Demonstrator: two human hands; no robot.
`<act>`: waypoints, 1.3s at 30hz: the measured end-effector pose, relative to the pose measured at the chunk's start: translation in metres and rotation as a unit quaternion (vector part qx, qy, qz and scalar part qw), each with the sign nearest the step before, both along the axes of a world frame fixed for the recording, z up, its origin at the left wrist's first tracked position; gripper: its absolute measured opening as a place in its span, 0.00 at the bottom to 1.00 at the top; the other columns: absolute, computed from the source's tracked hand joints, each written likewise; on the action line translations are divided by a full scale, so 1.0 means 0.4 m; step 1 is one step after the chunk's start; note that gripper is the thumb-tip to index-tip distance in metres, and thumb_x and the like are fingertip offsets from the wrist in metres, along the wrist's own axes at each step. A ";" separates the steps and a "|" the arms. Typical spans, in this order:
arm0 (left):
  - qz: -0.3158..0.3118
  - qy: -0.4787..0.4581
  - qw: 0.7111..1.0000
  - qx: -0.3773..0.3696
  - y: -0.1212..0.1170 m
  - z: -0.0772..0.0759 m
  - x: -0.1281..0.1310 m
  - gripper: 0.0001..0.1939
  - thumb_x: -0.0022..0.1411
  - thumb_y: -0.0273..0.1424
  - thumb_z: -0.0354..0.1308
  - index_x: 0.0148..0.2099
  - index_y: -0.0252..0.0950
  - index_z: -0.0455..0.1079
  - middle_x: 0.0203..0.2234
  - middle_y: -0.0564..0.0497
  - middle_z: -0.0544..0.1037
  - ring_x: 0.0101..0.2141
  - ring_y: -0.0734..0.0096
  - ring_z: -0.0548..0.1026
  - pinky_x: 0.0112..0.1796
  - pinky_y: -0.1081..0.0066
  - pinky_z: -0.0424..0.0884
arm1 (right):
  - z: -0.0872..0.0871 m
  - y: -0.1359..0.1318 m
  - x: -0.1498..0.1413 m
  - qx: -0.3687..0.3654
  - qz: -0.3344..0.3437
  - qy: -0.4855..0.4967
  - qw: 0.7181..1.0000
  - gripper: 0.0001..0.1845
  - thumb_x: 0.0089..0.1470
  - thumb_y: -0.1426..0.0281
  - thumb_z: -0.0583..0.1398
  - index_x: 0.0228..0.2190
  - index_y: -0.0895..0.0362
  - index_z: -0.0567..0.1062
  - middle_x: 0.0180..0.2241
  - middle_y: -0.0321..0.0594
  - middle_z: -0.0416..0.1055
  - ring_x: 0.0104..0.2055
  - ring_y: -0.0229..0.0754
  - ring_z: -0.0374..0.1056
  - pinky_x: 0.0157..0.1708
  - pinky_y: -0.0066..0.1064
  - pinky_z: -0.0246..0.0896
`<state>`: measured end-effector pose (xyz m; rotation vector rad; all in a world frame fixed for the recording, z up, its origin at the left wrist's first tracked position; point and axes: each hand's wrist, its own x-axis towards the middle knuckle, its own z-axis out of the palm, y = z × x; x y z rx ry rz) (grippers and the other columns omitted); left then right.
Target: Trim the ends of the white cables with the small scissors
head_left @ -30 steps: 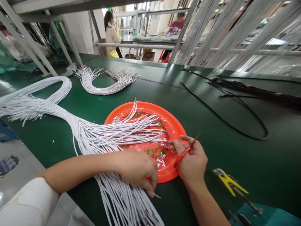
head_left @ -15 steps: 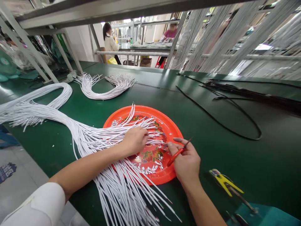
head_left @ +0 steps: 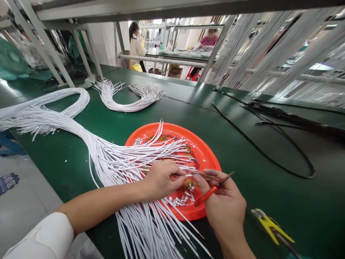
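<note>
A thick bundle of white cables (head_left: 107, 158) fans out across a round red tray (head_left: 212, 162) with a printed pattern. My left hand (head_left: 164, 180) lies over the bundle, thumb and fingers pinched on one white cable near its end. Facing it, my right hand (head_left: 225, 201) is closed round a tool with a red handle (head_left: 206, 197) and a dark pointed tip; its exact kind I cannot make out. The right thumb and fingertips meet at the tip of that same cable. Small silvery-white scraps (head_left: 178, 201) are scattered in the tray.
On the green table (head_left: 172, 111) lie a curved white cable bundle (head_left: 129, 106) and black cables (head_left: 285, 111). A yellow-handled tool (head_left: 272, 226) sits at lower right. Metal rack posts (head_left: 48, 46) rise at the left; white strands hang behind, with two people farther back.
My left hand has moved down and right, from the bundle to a single cable end, meeting my right hand's fingertips. The view has shifted slightly.
</note>
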<state>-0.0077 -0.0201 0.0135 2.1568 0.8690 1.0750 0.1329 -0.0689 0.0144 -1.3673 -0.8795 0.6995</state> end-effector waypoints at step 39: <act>-0.085 -0.104 0.816 -0.562 0.048 -0.004 -0.006 0.13 0.50 0.34 0.60 0.35 0.30 0.71 0.16 0.56 0.70 0.17 0.82 0.66 0.20 0.79 0.61 | -0.007 -0.020 0.015 -0.127 0.052 -0.332 0.933 0.13 0.44 0.57 0.58 0.26 0.53 0.70 0.20 0.35 0.71 0.20 0.39 0.67 0.21 0.27 0.59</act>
